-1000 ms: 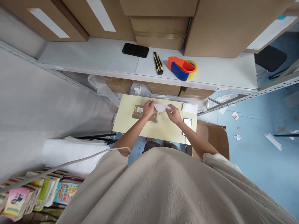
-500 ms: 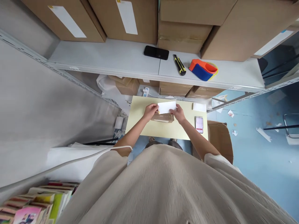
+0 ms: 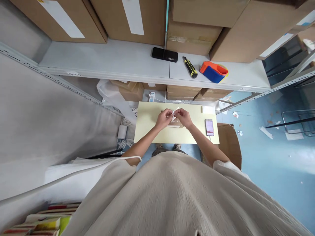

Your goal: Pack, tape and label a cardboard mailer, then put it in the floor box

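Observation:
Both hands meet over a small brown parcel (image 3: 177, 123) lying on a pale yellow table (image 3: 145, 126). A white label (image 3: 173, 116) is pinched between them, turned nearly edge-on, so little of its face shows. My left hand (image 3: 164, 119) is closed on its left side. From the right, my right hand (image 3: 184, 117) grips it with thumb and fingertips. The parcel sits just below the fingers and is partly covered by them. A phone with a lit screen (image 3: 209, 127) and a stack of white paper (image 3: 208, 109) lie on the table's right side.
Above the table, a grey shelf (image 3: 105, 62) holds a black phone (image 3: 164, 54), a yellow-black box cutter (image 3: 190, 67), an orange and blue tape-like holder (image 3: 214, 71) and large cardboard boxes (image 3: 130, 19). An open carton (image 3: 228, 144) stands right of the table.
The label has gone from lying flat toward me to nearly edge-on. My hands have drawn together, with the right hand moving left. The camera view has shifted slightly.

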Demonstrator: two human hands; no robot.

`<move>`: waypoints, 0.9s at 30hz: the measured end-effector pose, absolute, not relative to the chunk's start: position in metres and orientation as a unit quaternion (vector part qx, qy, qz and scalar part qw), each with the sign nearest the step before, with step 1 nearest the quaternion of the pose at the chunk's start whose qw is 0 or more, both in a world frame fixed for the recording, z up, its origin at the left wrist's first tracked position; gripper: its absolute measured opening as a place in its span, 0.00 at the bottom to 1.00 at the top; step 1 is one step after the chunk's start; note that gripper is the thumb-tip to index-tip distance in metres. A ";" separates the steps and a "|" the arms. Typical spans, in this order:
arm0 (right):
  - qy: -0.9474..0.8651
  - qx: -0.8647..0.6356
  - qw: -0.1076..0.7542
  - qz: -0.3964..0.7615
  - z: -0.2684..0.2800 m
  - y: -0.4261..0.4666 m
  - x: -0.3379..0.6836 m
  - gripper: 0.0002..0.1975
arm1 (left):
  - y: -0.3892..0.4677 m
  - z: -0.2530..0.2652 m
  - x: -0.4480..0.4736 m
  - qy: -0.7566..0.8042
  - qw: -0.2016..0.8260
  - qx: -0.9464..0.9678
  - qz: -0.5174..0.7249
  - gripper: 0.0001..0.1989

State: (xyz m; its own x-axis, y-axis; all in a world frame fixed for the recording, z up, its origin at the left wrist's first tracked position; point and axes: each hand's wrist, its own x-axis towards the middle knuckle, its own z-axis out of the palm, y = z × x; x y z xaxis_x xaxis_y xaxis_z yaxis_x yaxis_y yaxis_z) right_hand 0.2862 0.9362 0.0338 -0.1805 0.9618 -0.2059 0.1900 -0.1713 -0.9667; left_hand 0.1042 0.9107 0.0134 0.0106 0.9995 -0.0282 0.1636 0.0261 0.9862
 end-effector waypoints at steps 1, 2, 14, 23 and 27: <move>-0.541 -0.533 0.350 0.549 0.034 0.937 0.286 0.17 | 0.911 0.013 0.104 0.540 0.471 0.535 0.447 0.05; -0.543 -0.531 0.349 0.549 0.033 0.937 0.286 0.17 | 0.912 0.013 0.104 0.538 0.478 0.531 0.447 0.05; -0.551 -0.524 0.339 0.554 0.030 0.940 0.292 0.15 | 0.918 0.008 0.111 0.507 0.529 0.494 0.468 0.20; -0.551 -0.513 0.337 0.565 0.033 0.943 0.298 0.18 | 0.926 0.011 0.121 0.525 0.498 0.506 0.470 0.15; -0.547 -0.507 0.340 0.573 0.036 0.944 0.298 0.21 | 0.927 0.011 0.122 0.527 0.508 0.495 0.470 0.13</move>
